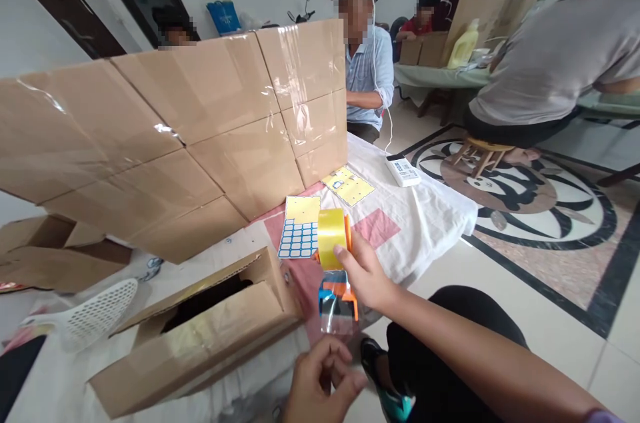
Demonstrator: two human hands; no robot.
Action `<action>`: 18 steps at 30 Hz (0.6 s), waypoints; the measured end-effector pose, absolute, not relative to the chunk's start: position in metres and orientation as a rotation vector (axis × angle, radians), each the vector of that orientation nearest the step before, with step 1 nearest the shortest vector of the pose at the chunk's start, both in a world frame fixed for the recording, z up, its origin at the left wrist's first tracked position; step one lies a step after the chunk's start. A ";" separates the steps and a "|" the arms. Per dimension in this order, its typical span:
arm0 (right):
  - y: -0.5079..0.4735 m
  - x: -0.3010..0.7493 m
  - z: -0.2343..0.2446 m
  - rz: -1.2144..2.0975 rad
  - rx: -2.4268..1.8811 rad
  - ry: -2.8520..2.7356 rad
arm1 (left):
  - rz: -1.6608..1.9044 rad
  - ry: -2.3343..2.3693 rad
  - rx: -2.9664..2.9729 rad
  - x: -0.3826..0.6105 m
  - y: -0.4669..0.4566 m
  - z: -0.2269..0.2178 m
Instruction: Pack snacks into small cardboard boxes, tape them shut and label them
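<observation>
My right hand (pixel 367 270) is closed on a tape dispenser (pixel 349 296) with an orange and blue frame, its thumb against the side of the yellow tape roll (pixel 331 236). A clear strip of tape (pixel 336 322) hangs at the dispenser's lower end. Just below it, my left hand (pixel 324 376) has loosely curled fingers, thumb apart from them, and nothing visible in its grasp. To the left stands a cardboard box (pixel 215 340) with an opening along its top. Beyond the dispenser lie a blue-and-white label sheet (pixel 299 240) and a yellow sheet (pixel 350 187).
A tall taped cardboard partition (pixel 215 123) stands across the cloth-covered table (pixel 425 223). A white perforated plastic basket (pixel 103 310) and another open box (pixel 65 256) are at left. A white device (pixel 403 171) lies at the far edge. Several people sit around.
</observation>
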State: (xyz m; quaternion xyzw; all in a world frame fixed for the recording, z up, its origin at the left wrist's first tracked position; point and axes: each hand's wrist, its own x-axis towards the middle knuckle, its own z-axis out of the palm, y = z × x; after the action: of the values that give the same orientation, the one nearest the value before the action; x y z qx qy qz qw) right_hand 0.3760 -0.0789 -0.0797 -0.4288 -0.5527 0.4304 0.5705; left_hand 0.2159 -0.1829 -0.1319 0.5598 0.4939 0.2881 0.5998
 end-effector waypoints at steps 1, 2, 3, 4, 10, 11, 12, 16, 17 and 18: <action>-0.081 0.378 -0.080 1.008 -0.992 -1.298 | 0.646 1.053 1.133 0.218 -0.180 -0.135; -0.082 0.381 -0.081 1.007 -0.983 -1.298 | 0.637 0.978 1.005 0.219 -0.177 -0.135; -0.083 0.383 -0.083 1.007 -0.980 -1.295 | 0.637 0.926 0.913 0.221 -0.174 -0.134; -0.083 0.385 -0.085 1.006 -0.984 -1.291 | 0.647 0.899 0.850 0.222 -0.172 -0.132; -0.083 0.385 -0.093 0.978 -1.023 -1.369 | 0.719 0.977 0.730 0.228 -0.167 -0.117; -0.084 0.384 -0.093 0.949 -1.034 -1.407 | 0.724 1.007 0.726 0.228 -0.167 -0.117; -0.085 0.383 -0.092 0.914 -1.046 -1.444 | 0.730 1.038 0.721 0.228 -0.166 -0.117; -0.087 0.379 -0.092 0.839 -1.005 -1.510 | 0.746 1.146 0.725 0.228 -0.165 -0.122; -0.087 0.378 -0.092 0.835 -0.984 -1.496 | 0.753 1.161 0.736 0.229 -0.166 -0.123; -0.086 0.377 -0.092 0.820 -0.976 -1.470 | 0.763 1.178 0.747 0.229 -0.166 -0.123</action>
State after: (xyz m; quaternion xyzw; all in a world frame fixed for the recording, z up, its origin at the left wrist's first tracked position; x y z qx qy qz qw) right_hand 0.3770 -0.0864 -0.0919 -0.4145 -0.6245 0.3484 0.5628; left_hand 0.2292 -0.1659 -0.1229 0.3353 0.5288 0.3426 0.7005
